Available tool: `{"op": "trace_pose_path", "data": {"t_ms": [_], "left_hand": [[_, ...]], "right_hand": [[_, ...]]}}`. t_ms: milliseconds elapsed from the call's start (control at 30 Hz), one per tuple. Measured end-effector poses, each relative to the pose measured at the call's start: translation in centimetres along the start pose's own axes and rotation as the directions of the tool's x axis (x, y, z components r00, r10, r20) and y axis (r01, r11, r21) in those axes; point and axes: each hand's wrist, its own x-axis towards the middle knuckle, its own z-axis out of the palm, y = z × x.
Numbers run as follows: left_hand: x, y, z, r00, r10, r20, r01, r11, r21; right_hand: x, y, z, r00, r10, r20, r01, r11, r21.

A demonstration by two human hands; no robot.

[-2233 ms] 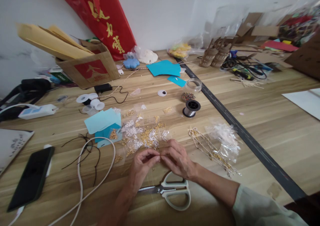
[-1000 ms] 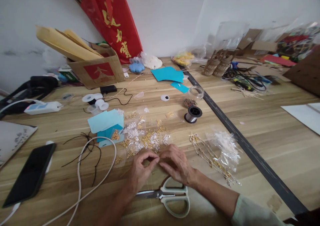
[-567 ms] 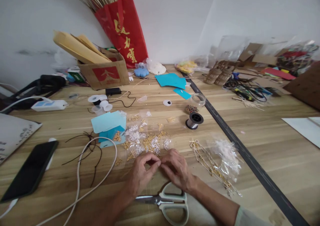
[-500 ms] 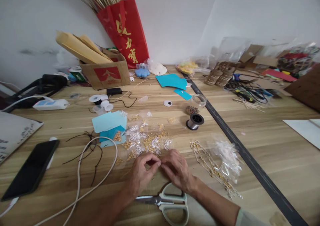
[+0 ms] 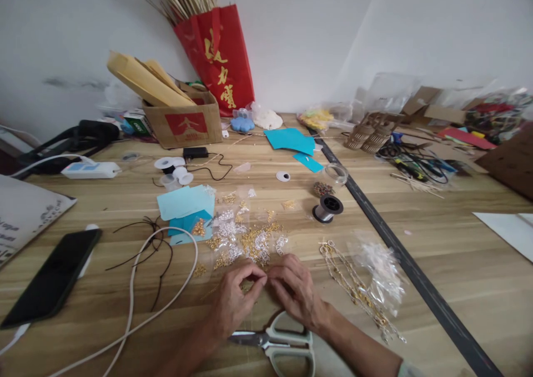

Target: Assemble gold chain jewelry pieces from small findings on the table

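Observation:
My left hand [image 5: 236, 295] is closed in a pinch, thumb against forefinger, with its tips turned to the right. Fingertip to fingertip with it, my right hand [image 5: 296, 291] pinches as well. Whatever sits between the fingers is too small to make out. Just beyond the hands lie loose gold beads [image 5: 255, 237] and silver beads [image 5: 228, 228], some on clear plastic bags. A pair of scissors [image 5: 275, 341] with pale handles rests below my right hand. Gold and silver chains [image 5: 348, 280] are spread to the right of it.
A spool of wire [image 5: 327, 208] stands past the beads, near a round clear container [image 5: 335, 173]. Crumpled plastic packets [image 5: 381, 271] lie at right. A white cable [image 5: 131, 310] loops at left beside a phone [image 5: 52, 277]. Blue cards [image 5: 187, 202] and a cardboard box [image 5: 183, 122] are farther back.
The view has shifted slightly, so the things on the table appear a little further right or lower. Both hands keep their pinch, fingertips close together.

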Motion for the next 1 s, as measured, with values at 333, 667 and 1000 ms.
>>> {"op": "trace_pose_path", "data": {"t_ms": [333, 667, 1000], "left_hand": [[-0.67, -0.65, 0.3, 0.98, 0.191, -0.056, -0.186, 0.979, 0.078], [-0.64, -0.43, 0.2, 0.96, 0.275, -0.059, -0.265, 0.954, 0.142], [-0.65, -0.8, 0.09, 0.96, 0.278, -0.041, -0.27, 0.952, 0.147]], "right_hand": [[0.0, 0.12, 0.05, 0.999, -0.036, -0.013, 0.036, 0.999, 0.012], [-0.43, 0.53, 0.14, 0.999, -0.005, 0.048, 0.006, 1.0, -0.018], [-0.22, 0.24, -0.16, 0.999, -0.021, 0.043, 0.022, 1.0, -0.015]]}}
